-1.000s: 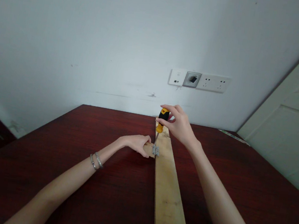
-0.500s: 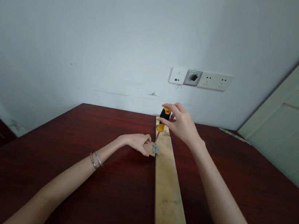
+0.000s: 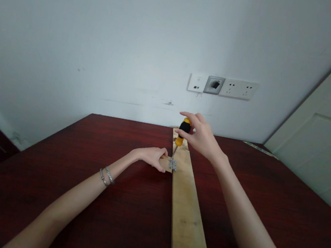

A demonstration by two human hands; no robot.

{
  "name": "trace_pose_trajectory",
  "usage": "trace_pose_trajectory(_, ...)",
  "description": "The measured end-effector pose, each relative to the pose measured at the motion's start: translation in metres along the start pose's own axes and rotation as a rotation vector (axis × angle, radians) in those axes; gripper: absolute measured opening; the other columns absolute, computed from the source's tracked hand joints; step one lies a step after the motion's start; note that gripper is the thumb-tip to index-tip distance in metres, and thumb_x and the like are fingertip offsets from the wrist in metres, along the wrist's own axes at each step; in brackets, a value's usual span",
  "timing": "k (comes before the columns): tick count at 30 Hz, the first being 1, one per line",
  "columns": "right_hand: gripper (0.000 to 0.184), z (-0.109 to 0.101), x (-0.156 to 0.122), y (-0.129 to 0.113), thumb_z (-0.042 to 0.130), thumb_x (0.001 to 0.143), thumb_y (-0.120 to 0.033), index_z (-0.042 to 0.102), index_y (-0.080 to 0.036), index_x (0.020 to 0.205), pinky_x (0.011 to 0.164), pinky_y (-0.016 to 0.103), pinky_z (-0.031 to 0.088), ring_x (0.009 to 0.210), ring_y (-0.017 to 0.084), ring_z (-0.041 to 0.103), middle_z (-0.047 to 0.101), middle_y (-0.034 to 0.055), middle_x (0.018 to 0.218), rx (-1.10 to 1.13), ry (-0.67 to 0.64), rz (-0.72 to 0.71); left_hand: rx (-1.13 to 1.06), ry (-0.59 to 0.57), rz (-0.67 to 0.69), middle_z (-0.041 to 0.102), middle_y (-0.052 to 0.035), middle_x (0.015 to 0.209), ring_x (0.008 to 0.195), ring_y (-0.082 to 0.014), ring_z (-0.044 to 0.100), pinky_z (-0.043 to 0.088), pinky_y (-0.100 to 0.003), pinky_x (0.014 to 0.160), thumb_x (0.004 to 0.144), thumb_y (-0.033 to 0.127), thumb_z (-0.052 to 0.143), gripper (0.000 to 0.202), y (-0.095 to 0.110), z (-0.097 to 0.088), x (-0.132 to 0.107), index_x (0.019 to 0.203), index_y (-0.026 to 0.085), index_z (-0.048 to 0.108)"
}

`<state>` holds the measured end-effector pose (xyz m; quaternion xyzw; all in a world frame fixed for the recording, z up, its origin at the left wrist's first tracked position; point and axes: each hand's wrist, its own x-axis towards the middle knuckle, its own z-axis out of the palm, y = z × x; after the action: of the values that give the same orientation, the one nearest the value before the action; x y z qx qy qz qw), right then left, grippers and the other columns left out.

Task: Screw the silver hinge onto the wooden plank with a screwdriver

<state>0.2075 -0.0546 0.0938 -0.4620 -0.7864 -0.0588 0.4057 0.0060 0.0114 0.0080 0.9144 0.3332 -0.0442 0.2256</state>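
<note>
The left hand (image 3: 152,157) grips a small wooden block (image 3: 165,164) between its thumb and fingers. Just beyond those fingertips lies the hinge (image 3: 173,165), one leaf on the block and the other on the long plank (image 3: 188,202), which runs along the table (image 3: 110,218) beneath the right hand (image 3: 202,137). That hand holds the screwdriver (image 3: 184,129) loosely: the thumb lies across the near side of the handle and the forefinger stretches out past its top, while the other fingers are partly hidden. From below the right fingers, the shaft slants down to the hinge, close to the left fingertips; whether its tip sits in a screw head is too small to tell.

For a good result, the person would do best to stand the handle more nearly upright, press down along the shaft and turn in short, even twists, while the left fingers pin the block flat and snug against the plank, clear of the tip should it slip.

Compared with the picture a second ago, the handle leans further toward the right palm, and the forefinger, then curled over the handle's top, now reaches beyond it. The left fingers keep the same hold, and the hinge remains just ahead of them.
</note>
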Motion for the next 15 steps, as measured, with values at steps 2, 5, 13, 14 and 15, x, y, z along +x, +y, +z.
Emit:
trace_pose_trajectory(2,0.057,-0.001,0.0,0.001,0.062,0.081,-0.031,0.046,-0.021,0.135,0.078,0.039,0.052,0.079,0.02,0.058,0.057,0.0092,0.105,0.05,-0.006,0.01,0.003,0.001,0.004,0.062,-0.0086,0.105,0.085,-0.0228,0.06,0.039,-0.025,0.063,0.064,0.057,0.072,0.07,0.0,0.0,0.0,0.116,0.016,0.049)
trace_pose_trajectory(5,0.052,-0.004,0.0,0.001,0.057,0.079,-0.019,0.049,-0.02,0.13,0.078,0.039,0.052,0.091,0.023,0.06,0.059,0.0097,0.113,0.069,-0.05,-0.004,-0.005,-0.001,0.003,0.063,-0.0082,0.104,0.084,-0.0221,0.06,0.039,-0.024,0.062,0.063,0.057,0.072,0.072,-0.001,0.001,0.0,0.117,0.016,0.048)
trace_pose_trajectory(13,0.047,0.003,-0.001,-0.004,0.055,0.089,-0.038,0.047,-0.024,0.133,0.077,0.037,0.052,0.095,0.025,0.06,0.058,0.0091,0.109,-0.051,-0.054,-0.086,-0.004,0.007,0.008,0.063,-0.0078,0.104,0.084,-0.0222,0.061,0.038,-0.025,0.062,0.064,0.055,0.073,0.067,0.001,0.0,-0.001,0.113,0.017,0.05)
trace_pose_trajectory(14,0.049,0.005,-0.001,-0.004,0.054,0.089,-0.04,0.045,-0.024,0.135,0.077,0.038,0.052,0.093,0.025,0.06,0.059,0.0092,0.108,-0.077,-0.052,-0.074,-0.004,0.007,0.006,0.063,-0.0078,0.104,0.084,-0.0222,0.061,0.038,-0.025,0.062,0.064,0.055,0.073,0.067,0.001,0.0,-0.001,0.113,0.017,0.05)
trace_pose_trajectory(15,0.049,0.007,-0.001,-0.004,0.053,0.09,-0.04,0.043,-0.023,0.136,0.077,0.039,0.052,0.093,0.025,0.06,0.058,0.0096,0.108,-0.09,-0.043,-0.062,-0.005,0.008,0.005,0.063,-0.0078,0.104,0.084,-0.0221,0.061,0.038,-0.025,0.062,0.063,0.055,0.073,0.067,0.001,0.0,-0.001,0.112,0.017,0.05)
